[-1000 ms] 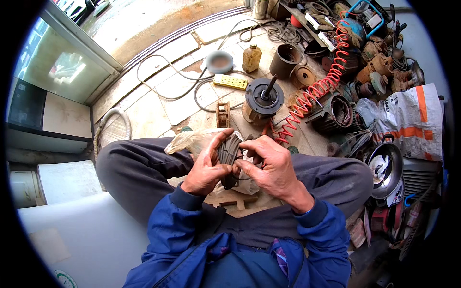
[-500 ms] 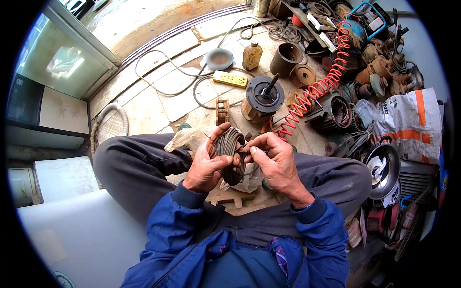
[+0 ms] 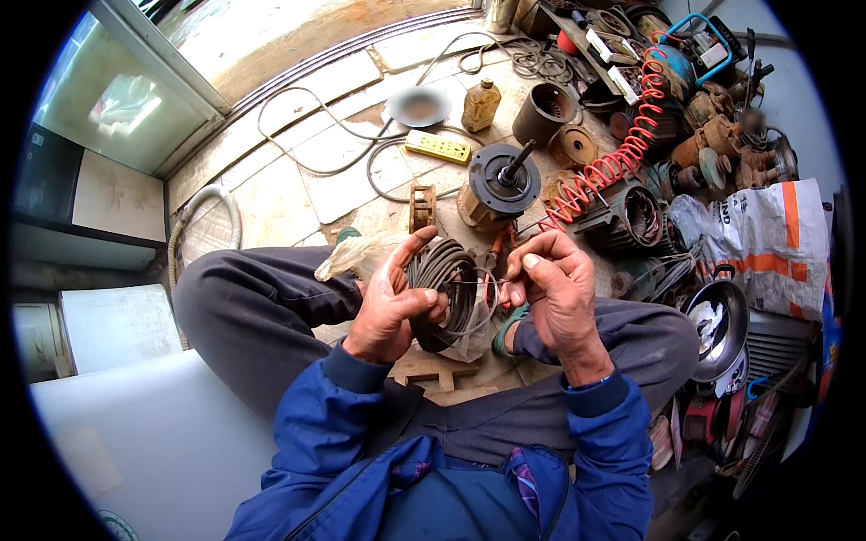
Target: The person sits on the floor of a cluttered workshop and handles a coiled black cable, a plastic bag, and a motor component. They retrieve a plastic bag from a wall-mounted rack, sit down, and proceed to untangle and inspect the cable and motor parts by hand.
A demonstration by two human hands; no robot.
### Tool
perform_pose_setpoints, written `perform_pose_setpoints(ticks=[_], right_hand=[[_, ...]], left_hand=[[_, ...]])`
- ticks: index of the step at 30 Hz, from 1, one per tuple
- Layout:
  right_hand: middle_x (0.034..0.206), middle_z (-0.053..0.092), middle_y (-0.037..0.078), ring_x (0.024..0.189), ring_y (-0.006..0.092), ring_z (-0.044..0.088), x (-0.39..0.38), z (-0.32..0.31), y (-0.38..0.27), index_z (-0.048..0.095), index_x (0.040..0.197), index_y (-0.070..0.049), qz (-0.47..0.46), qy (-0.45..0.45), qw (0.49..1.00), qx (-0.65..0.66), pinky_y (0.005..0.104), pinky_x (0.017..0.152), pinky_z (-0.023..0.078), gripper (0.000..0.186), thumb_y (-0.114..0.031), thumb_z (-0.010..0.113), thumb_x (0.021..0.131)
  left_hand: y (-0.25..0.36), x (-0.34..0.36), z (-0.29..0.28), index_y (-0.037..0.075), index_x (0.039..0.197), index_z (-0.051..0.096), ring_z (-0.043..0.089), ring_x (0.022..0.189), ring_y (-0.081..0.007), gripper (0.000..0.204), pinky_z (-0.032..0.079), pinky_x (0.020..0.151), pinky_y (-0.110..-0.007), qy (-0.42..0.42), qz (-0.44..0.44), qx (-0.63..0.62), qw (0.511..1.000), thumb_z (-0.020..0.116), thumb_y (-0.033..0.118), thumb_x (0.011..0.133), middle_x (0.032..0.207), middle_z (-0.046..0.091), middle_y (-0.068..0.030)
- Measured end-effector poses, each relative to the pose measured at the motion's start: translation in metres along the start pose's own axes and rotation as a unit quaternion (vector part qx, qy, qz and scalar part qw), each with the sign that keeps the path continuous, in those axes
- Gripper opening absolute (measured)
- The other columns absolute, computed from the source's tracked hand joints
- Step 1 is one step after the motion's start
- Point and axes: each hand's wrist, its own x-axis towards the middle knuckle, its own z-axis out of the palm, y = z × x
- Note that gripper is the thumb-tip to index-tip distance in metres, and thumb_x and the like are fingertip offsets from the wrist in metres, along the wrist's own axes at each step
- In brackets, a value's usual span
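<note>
A coil of dark grey wire (image 3: 444, 293) is held above my lap. My left hand (image 3: 394, 302) grips its left side, thumb at the front and fingers around the loops. To the right of the coil, my right hand (image 3: 555, 284) pinches the thin loose end of the wire between thumb and fingers. A strand runs from the coil across to those fingertips. Under the coil lies a crumpled clear plastic bag (image 3: 352, 256). Just beyond my hands stands an electric motor (image 3: 498, 185) with its shaft pointing up.
A yellow power strip (image 3: 437, 146), a plastic bottle (image 3: 482, 105) and a rusty cylinder (image 3: 545, 113) stand on the tiles ahead. A red coiled hose (image 3: 622, 162) crosses at right, near heaped motor parts and a white sack (image 3: 767, 248). A wooden piece (image 3: 437, 370) lies between my legs.
My right hand has moved right, away from the coil, drawing the wire's end out with it. The coil looks a little looser. My left hand keeps its grip.
</note>
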Motion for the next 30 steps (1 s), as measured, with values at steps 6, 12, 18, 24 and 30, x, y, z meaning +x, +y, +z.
perform_pose_setpoints(ticks=[6, 12, 18, 24, 30], right_hand=[[0.080, 0.062, 0.006, 0.060, 0.0076, 0.055, -0.007, 0.011, -0.004, 0.054, 0.093, 0.002, -0.007, -0.006, 0.985, -0.170, 0.0224, 0.057, 0.049, 0.003, -0.001, 0.056, 0.093], [0.074, 0.057, 0.004, 0.052, 0.0071, 0.053, -0.005, 0.001, -0.014, 0.053, 0.095, 0.001, -0.078, 0.073, 0.971, -0.213, 0.0233, 0.049, 0.047, 0.005, -0.003, 0.055, 0.093], [0.080, 0.062, 0.007, 0.061, 0.0092, 0.058, -0.006, 0.005, -0.013, 0.055, 0.100, 0.002, -0.024, 0.031, 0.989, -0.142, 0.0220, 0.055, 0.049, 0.007, -0.003, 0.056, 0.096], [0.083, 0.063, 0.007, 0.066, 0.0096, 0.061, -0.012, 0.020, -0.017, 0.055, 0.101, 0.003, -0.007, -0.019, 0.986, -0.164, 0.0222, 0.061, 0.051, 0.007, -0.002, 0.056, 0.096], [0.090, 0.064, 0.008, 0.075, 0.0107, 0.064, -0.010, 0.024, -0.004, 0.055, 0.103, 0.005, -0.024, -0.041, 0.977, -0.206, 0.0238, 0.068, 0.054, 0.008, -0.001, 0.055, 0.097]], left_hand=[[-0.013, 0.005, -0.001, 0.001, 0.146, 0.035, 0.064, 0.098, -0.0198, 0.074, 0.053, 0.080, -0.032, 0.093, 0.092, 0.186, 0.974, 0.070, 0.003, 0.081, 0.110, 0.063, -0.0127], [-0.008, 0.003, -0.003, -0.001, 0.136, 0.045, 0.064, 0.102, -0.0216, 0.064, 0.049, 0.093, -0.030, 0.191, 0.153, 0.554, 0.796, 0.066, 0.003, 0.075, 0.111, 0.063, -0.0186], [0.026, -0.004, 0.002, -0.003, 0.135, 0.043, 0.057, 0.071, -0.0091, 0.049, 0.049, 0.063, -0.023, 0.159, 0.028, 0.288, 0.944, 0.056, -0.002, 0.089, 0.103, 0.061, -0.0074], [0.052, -0.006, 0.010, -0.004, 0.139, 0.038, 0.060, 0.085, -0.0125, 0.055, 0.054, 0.079, -0.027, 0.107, 0.058, 0.284, 0.951, 0.059, 0.001, 0.088, 0.109, 0.061, -0.0104], [0.054, -0.004, 0.036, -0.005, 0.138, 0.039, 0.058, 0.115, -0.0184, 0.058, 0.047, 0.101, -0.032, 0.071, 0.103, 0.446, 0.886, 0.061, -0.002, 0.084, 0.127, 0.056, -0.0142]])
